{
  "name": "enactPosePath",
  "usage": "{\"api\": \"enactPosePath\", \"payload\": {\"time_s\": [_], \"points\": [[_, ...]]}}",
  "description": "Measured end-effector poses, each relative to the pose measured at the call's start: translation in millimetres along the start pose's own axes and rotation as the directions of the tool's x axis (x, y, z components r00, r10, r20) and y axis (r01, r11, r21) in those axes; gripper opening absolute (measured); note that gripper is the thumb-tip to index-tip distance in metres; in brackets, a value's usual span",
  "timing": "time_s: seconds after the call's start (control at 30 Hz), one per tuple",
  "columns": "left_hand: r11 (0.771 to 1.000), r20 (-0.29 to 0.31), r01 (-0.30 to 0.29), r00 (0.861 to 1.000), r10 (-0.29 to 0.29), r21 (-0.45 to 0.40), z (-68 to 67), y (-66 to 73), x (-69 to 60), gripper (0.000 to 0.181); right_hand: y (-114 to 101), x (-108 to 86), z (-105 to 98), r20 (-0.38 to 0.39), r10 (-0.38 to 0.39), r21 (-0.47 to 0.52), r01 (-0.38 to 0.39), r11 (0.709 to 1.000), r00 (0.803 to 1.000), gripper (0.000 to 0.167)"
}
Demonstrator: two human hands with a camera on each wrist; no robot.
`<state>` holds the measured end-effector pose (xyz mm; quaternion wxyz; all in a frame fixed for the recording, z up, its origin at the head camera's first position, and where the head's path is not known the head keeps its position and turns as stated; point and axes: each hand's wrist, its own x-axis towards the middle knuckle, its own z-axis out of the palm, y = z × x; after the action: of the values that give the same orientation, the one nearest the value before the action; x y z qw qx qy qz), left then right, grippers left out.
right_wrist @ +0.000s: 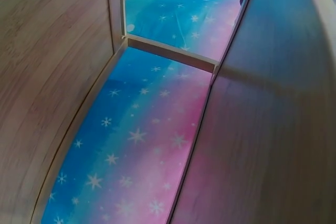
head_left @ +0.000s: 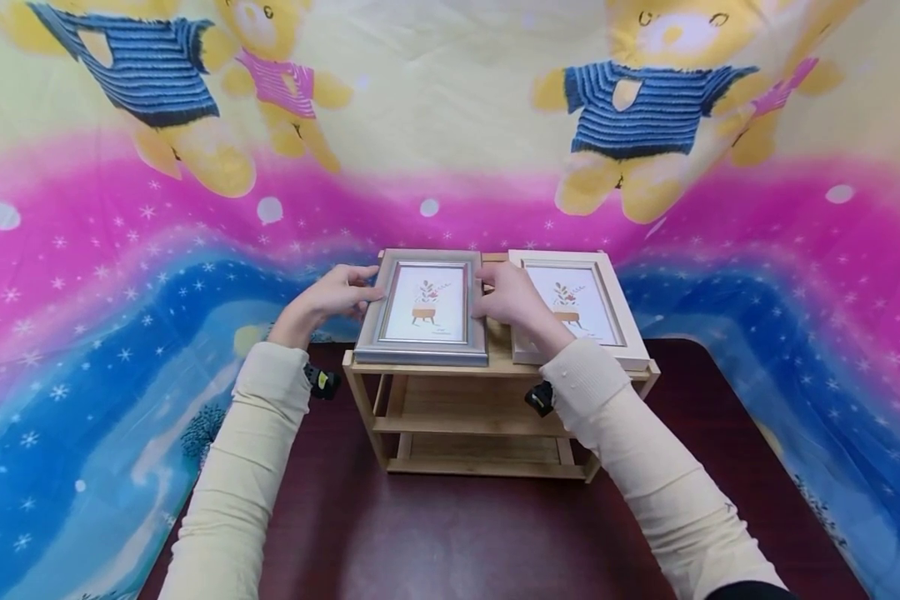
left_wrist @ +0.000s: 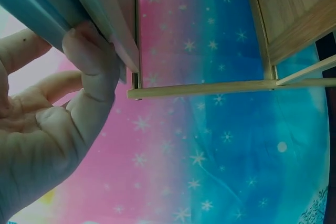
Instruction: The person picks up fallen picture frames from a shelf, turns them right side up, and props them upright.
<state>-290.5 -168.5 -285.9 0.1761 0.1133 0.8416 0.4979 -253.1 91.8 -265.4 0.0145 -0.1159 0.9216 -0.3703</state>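
Note:
A silver picture frame [head_left: 429, 304] with a plant drawing lies face up on the left of a wooden shelf rack's [head_left: 498, 343] top. My left hand [head_left: 330, 293] holds its left edge between thumb and fingers. In the left wrist view, the left hand [left_wrist: 58, 114] has a bent digit against the frame's edge [left_wrist: 39, 11]. At the right edge, my right hand [head_left: 517, 300] grips the silver frame with curled fingers, some hidden from sight. A cream picture frame [head_left: 577, 304] with a similar drawing lies to the right, partly covered by that hand.
The rack's lower shelves [head_left: 465, 404] show in front, above a dark red table [head_left: 457, 533]. A printed cloth [head_left: 435, 125] with bears and snowflakes hangs behind and at both sides. The right wrist view looks between two wooden shelf boards [right_wrist: 58, 77], with no hand visible.

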Motion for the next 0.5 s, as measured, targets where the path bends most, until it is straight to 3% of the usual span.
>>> {"api": "enactPosePath", "payload": {"time_s": [0.13, 0.27, 0.5], "points": [[0.999, -0.007, -0.034, 0.999, 0.034, -0.015, -0.1, -0.9, -2.6, 0.064, -1.2, -1.9, -1.0, -0.007, 0.017, 0.023, -0.017, 1.0, 1.0, 0.027], [0.997, -0.033, -0.07, 0.997, 0.069, -0.025, -0.1, -2.4, -5.0, 0.064, -3.5, -4.3, -2.3, -0.02, 0.039, 0.034, -0.038, 0.999, 0.999, 0.058], [0.989, -0.061, -0.143, 0.988, 0.141, -0.04, 2.2, -5.2, -7.3, 0.063, -3.1, -7.7, -3.8, -0.038, 0.059, 0.079, -0.055, 0.995, 0.998, 0.07]]}}
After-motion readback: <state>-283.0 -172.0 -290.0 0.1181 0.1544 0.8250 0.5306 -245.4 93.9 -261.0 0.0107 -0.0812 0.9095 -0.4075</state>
